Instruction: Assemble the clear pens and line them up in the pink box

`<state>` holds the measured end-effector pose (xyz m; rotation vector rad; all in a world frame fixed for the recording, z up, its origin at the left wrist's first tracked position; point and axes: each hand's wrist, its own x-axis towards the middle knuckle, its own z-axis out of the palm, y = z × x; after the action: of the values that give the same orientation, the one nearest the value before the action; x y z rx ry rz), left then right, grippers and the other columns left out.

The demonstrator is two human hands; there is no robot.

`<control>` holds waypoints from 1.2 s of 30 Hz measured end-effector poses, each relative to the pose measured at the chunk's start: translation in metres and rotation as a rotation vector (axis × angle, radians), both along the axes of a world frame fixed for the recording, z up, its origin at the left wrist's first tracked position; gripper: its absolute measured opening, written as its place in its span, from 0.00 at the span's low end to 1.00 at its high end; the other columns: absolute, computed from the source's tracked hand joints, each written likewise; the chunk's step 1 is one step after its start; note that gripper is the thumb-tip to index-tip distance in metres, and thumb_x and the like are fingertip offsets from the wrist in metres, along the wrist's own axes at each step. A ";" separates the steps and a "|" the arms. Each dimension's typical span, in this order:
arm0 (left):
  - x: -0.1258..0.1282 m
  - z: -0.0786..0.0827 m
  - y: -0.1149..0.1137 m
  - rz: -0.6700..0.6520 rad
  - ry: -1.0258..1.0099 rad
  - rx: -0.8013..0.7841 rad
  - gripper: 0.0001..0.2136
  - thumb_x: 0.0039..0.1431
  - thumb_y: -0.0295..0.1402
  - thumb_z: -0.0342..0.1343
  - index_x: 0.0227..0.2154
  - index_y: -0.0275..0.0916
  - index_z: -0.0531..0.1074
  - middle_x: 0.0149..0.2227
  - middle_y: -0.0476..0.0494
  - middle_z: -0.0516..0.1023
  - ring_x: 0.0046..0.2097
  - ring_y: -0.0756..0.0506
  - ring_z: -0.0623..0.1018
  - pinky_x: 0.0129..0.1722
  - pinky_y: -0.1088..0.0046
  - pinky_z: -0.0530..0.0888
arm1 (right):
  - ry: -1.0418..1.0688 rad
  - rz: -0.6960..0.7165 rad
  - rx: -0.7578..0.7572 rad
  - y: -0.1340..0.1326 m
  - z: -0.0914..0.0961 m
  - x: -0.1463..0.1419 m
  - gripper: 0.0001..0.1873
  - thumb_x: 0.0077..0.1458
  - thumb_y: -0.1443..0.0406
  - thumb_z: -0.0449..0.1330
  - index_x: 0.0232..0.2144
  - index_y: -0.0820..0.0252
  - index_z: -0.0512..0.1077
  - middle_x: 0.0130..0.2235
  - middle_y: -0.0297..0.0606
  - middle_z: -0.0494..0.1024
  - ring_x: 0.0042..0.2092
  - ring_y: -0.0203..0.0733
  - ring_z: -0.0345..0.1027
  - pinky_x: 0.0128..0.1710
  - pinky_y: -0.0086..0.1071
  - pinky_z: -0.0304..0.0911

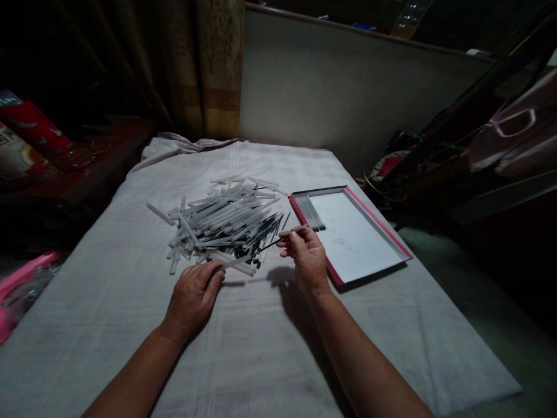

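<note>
My left hand (194, 296) is closed on one end of a clear pen barrel (235, 262), which points right. Between the thumb and fingers of my right hand (308, 261) is a thin black pen refill (272, 242), its lower end close to the barrel's far end; whether the two touch I cannot tell. Just beyond both hands lies a loose pile of translucent pen barrels (226, 212). Dark refills (265, 232) and small black caps (243, 252) sit at its right side. Several assembled-looking pens (310, 212) lie in a row inside a shallow red-edged box lid (334, 273), beside my right hand.
A pale cloth (243, 360) covers the table. To the left are a pink basket (26, 278) and a dark red side table (100, 162) with packets on it. A curtain (220, 69) and a low wall (326, 87) stand behind.
</note>
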<state>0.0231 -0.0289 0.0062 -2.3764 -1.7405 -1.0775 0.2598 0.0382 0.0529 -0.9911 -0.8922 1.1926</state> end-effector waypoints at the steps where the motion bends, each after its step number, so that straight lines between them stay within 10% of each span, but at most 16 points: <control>1: 0.000 0.000 0.000 -0.003 0.000 0.003 0.12 0.69 0.40 0.47 0.43 0.42 0.73 0.37 0.43 0.83 0.37 0.42 0.81 0.39 0.66 0.75 | 0.000 -0.001 0.001 0.000 0.001 0.000 0.16 0.49 0.56 0.69 0.31 0.57 0.67 0.32 0.34 0.81 0.28 0.35 0.76 0.21 0.23 0.68; 12: 0.003 0.001 -0.001 -0.030 0.042 0.053 0.09 0.69 0.36 0.49 0.44 0.42 0.72 0.36 0.45 0.82 0.38 0.42 0.79 0.42 0.65 0.72 | -0.135 0.203 -0.004 -0.013 -0.006 -0.019 0.09 0.50 0.58 0.66 0.30 0.57 0.74 0.33 0.35 0.81 0.31 0.38 0.75 0.27 0.28 0.69; 25: 0.000 0.000 -0.002 0.051 0.078 0.109 0.12 0.66 0.27 0.48 0.49 0.44 0.70 0.46 0.42 0.83 0.48 0.41 0.81 0.57 0.55 0.65 | -1.297 0.301 0.197 -0.014 -0.023 -0.003 0.11 0.61 0.67 0.57 0.41 0.56 0.79 0.41 0.40 0.81 0.44 0.42 0.75 0.45 0.32 0.66; 36: 0.001 0.005 -0.003 0.022 0.091 0.100 0.12 0.65 0.27 0.50 0.48 0.43 0.72 0.45 0.41 0.83 0.47 0.40 0.80 0.55 0.56 0.67 | -1.589 0.473 0.084 -0.012 -0.010 -0.017 0.11 0.66 0.61 0.55 0.43 0.53 0.78 0.44 0.39 0.78 0.45 0.41 0.72 0.41 0.29 0.63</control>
<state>0.0237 -0.0317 0.0113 -2.3034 -1.6397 -1.0112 0.2429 0.0257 0.0427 -1.6818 -2.4744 0.4952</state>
